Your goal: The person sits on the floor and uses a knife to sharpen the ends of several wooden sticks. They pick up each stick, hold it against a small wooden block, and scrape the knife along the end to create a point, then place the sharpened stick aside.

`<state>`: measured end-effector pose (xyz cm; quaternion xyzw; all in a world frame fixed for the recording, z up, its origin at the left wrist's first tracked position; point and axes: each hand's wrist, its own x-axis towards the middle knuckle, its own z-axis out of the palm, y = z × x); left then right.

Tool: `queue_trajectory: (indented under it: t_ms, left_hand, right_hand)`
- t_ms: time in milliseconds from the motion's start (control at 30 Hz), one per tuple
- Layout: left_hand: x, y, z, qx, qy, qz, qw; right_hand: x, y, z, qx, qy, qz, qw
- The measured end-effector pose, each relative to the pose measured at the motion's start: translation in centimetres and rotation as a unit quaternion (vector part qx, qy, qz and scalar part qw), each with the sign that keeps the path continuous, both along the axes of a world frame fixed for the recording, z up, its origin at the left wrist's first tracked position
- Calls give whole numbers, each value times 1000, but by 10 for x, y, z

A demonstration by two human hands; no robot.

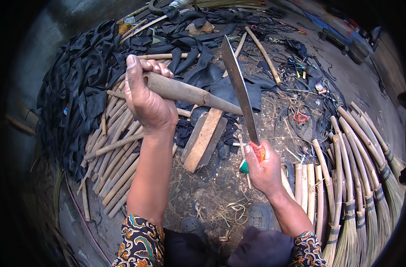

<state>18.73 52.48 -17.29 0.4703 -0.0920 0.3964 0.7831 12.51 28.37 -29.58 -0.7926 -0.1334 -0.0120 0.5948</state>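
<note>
My left hand [148, 93] is closed around a bamboo pole [185, 92] near its hollow end, the thumb pointing up. The pole slants across to the right, thinning toward the machete. In my right hand [265, 169] is a machete [239, 84] with an orange-wrapped handle, its long dark blade pointing up and a little left. The blade crosses the pole's far end; whether they touch I cannot tell. Below the pole lies a wooden block [204, 140] on the ground. A green and white round thing [244, 167] sits beside the right hand.
Cut bamboo poles [118, 164] are piled on the left beside a heap of black rubber strips [78, 84]. Several stick brooms [372, 204] with bamboo handles lie at the right. Loose poles [263, 55] and scraps lie farther back. My shoes [260, 216] are close below.
</note>
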Motion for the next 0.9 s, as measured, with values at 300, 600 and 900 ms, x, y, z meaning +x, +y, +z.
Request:
queue_trajectory:
  t_ms: [300, 600, 900]
  left_hand:
    - [-17, -32, -6, 68, 25, 61, 995]
    - [-28, -43, -6, 245, 66, 41, 966]
    - [10, -18, 11, 266, 49, 33, 962]
  right_hand:
    - [3, 33, 34, 1, -120, 28, 992]
    - [25, 26, 22, -29, -31, 6, 999]
    - [56, 28, 55, 15, 62, 6, 998]
